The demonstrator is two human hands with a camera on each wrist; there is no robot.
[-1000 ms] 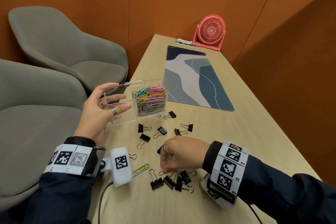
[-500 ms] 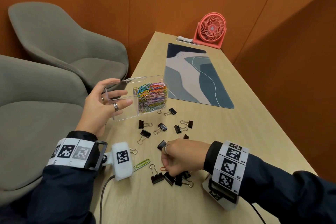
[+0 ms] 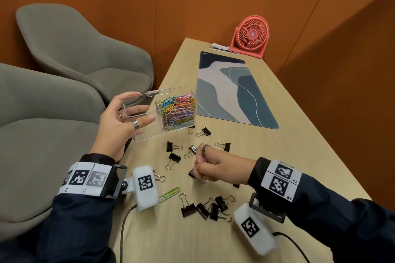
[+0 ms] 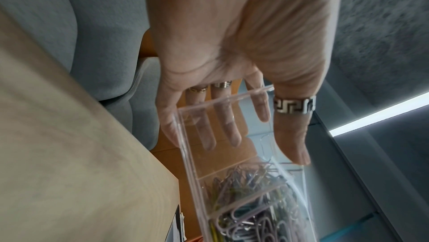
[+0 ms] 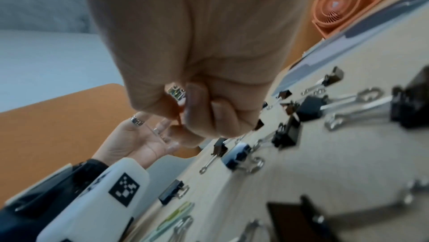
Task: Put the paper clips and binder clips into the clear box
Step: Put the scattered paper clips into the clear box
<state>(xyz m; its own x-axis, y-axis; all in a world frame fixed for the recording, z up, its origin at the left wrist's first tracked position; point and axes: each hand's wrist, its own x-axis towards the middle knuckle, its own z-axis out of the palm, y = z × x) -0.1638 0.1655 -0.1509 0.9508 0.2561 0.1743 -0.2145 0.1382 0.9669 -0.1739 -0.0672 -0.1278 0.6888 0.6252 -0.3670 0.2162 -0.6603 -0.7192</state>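
The clear box [image 3: 147, 132] stands at the table's left edge with its lid open. Its right compartment is full of coloured paper clips [image 3: 178, 111]; the left one looks empty. My left hand [image 3: 145, 107] grips the box's left end, thumb on the near wall and fingers behind the far wall [image 4: 232, 154]. My right hand [image 3: 199, 162] is a raised fist pinching an orange paper clip [image 5: 178, 117]. A black binder clip [image 3: 191, 173] shows just under the fist; I cannot tell if it is held. Several binder clips [image 3: 205, 209] and a green paper clip [image 3: 170, 193] lie loose on the table.
A patterned desk mat [image 3: 230, 96] lies beyond the box, with a pink fan [image 3: 251, 36] at the far end. Grey chairs [image 3: 85, 49] stand left of the table. Cables trail from both wrist cameras near the front edge.
My right hand has risen from the near cluster of binder clips and moved up toward the box, carrying the orange paper clip. The left hand keeps its hold on the box.
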